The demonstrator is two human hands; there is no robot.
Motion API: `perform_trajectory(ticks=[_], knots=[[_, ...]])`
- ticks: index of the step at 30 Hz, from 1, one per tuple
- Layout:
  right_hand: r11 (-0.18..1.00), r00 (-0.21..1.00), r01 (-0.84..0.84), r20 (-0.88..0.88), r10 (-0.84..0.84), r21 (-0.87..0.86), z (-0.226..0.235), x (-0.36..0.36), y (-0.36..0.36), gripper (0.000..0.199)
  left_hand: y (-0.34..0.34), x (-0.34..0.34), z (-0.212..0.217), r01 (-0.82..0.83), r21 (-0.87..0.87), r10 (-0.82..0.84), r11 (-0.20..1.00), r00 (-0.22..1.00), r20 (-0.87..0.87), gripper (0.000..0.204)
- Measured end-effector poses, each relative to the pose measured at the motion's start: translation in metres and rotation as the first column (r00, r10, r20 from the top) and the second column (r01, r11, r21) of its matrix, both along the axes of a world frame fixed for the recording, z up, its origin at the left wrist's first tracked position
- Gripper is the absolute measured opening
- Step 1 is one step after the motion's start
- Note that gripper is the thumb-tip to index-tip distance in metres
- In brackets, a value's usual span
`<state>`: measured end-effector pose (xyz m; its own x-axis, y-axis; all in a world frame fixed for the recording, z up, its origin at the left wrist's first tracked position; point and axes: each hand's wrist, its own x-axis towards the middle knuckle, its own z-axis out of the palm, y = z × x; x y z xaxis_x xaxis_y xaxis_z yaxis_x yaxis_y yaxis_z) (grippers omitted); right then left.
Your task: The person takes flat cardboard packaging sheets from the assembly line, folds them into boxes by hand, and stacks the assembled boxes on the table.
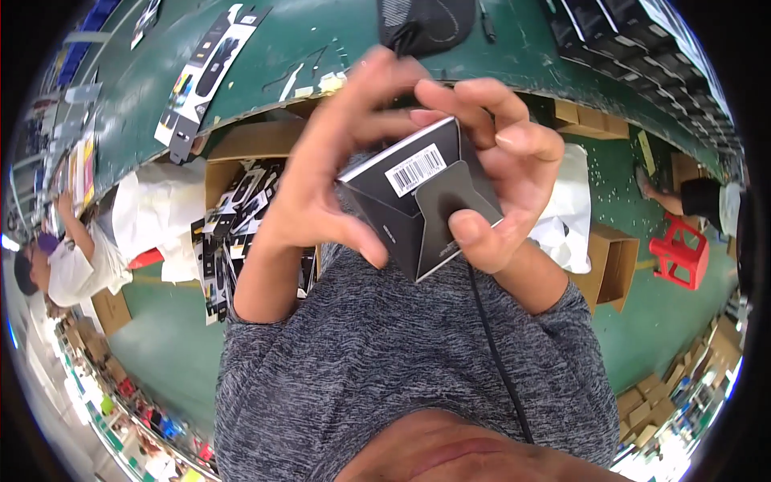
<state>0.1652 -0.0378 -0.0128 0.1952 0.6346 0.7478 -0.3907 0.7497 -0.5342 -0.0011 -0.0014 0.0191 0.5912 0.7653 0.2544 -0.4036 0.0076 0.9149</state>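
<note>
A small black cardboard box (393, 221) is held up in front of my chest, tilted. Its end faces up, with a white barcode label (415, 169) on one panel and a rounded tuck flap (452, 205) folded over part of it. My right hand (514, 173) grips the box from the right, thumb on the flap side and fingers behind. To its left, my left hand (321, 173) is partly blurred, fingers spread and curved around that side, thumb apart from the box. Whether its far fingertips touch the box is hidden.
On the green worktable (281, 40) lie a flat printed card sleeve (210, 76), a black mesh pouch (426, 24) and scraps. Stacked black boxes (642, 64) stand at right. Below are a carton of printed sleeves (241, 201), an open carton (614, 265) and a red stool (680, 251). Other people sit nearby.
</note>
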Motion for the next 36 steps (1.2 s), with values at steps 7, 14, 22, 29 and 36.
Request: perform_trajectory(ticks=[7,14,22,29,36], knots=[[0.568,0.849,-0.517,-0.469,0.243,-0.641,0.000,-0.019,-0.027,0.066,0.005,-0.017,0.004,-0.053,0.790,0.478,0.611,0.820,-0.315,0.102],[0.488,0.839,-0.538,-0.492,0.232,-0.687,-0.003,-0.021,-0.025,0.058,0.000,-0.019,0.002,-0.018,0.817,0.548,0.576,0.750,-0.370,0.099],[0.874,0.989,0.020,0.140,0.055,-0.486,-0.030,0.011,-0.008,0.100,0.005,-0.017,0.003,-0.078,0.753,0.496,0.654,0.796,-0.348,0.098],[0.957,0.402,0.285,0.902,-0.160,0.042,0.026,0.045,-0.004,0.061,0.006,-0.017,-0.013,-0.041,0.945,0.678,0.323,0.706,-0.201,0.092],[0.640,0.526,0.764,0.497,-0.690,0.081,0.006,0.129,0.023,0.059,0.009,-0.036,-0.025,-0.208,0.927,0.605,0.312,0.796,-0.025,0.082]])
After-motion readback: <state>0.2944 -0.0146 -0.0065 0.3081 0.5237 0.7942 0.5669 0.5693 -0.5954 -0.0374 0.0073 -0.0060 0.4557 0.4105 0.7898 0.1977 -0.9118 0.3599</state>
